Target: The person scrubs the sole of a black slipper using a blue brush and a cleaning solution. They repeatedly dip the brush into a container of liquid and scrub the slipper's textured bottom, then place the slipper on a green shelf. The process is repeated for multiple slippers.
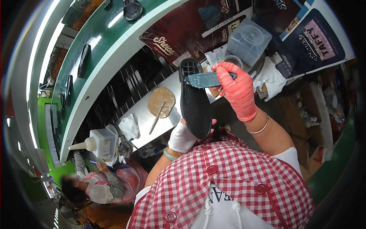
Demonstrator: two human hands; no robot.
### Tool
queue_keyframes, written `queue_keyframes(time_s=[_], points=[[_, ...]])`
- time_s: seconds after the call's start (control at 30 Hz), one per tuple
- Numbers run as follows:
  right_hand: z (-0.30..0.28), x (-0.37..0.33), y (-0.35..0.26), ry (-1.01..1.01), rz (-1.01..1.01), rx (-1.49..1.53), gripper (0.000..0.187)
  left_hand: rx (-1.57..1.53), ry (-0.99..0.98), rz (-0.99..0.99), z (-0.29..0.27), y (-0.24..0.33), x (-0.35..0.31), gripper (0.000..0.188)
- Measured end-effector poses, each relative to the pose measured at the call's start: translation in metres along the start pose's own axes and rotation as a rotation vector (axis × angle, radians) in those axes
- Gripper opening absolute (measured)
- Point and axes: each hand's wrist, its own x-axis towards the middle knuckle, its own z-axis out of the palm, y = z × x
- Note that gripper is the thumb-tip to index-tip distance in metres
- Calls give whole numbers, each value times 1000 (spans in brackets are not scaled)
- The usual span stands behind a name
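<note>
A black shoe sole is held at its lower, toe end by my left hand, which wears a white fingerless glove, fingertips showing at both edges. My right hand, in a coral knit glove, grips a flat blue brush by its right end. The other end of the brush touches the sole just below the gridded heel hollow. Its bristles are mostly hidden. Left of the sole, a stick lies across a round brown pad on the white bench.
A translucent plastic tub and white rags stand at the right back, beside cardboard boxes. A white spouted bottle is at left. Several black soles lie on the green conveyor. Another person sits at lower left.
</note>
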Motion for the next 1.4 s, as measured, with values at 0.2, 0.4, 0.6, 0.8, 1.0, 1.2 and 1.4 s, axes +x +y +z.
queue_keyframes(time_s=[0.2,0.4,0.6,0.8,1.0,1.2,1.4], points=[[0,16,-6,34,-65,-23,19,64,-47,-47,2,3,-3,74],[-2,6,-7,-58,-53,-15,21,3,-15,-37,1,-1,-8,72],[2,-33,-9,-124,198,-18,21,-53,-13,12,-9,-2,-7,74],[5,-47,-9,-190,243,-23,19,-77,-5,14,-12,-3,-4,74],[5,-59,-4,-242,239,-77,20,-214,42,89,-7,-3,0,64],[5,-59,-9,-393,301,-80,19,-76,365,32,0,0,-1,71],[10,-36,-15,-591,427,-278,29,-11,180,-96,-15,13,-4,65]])
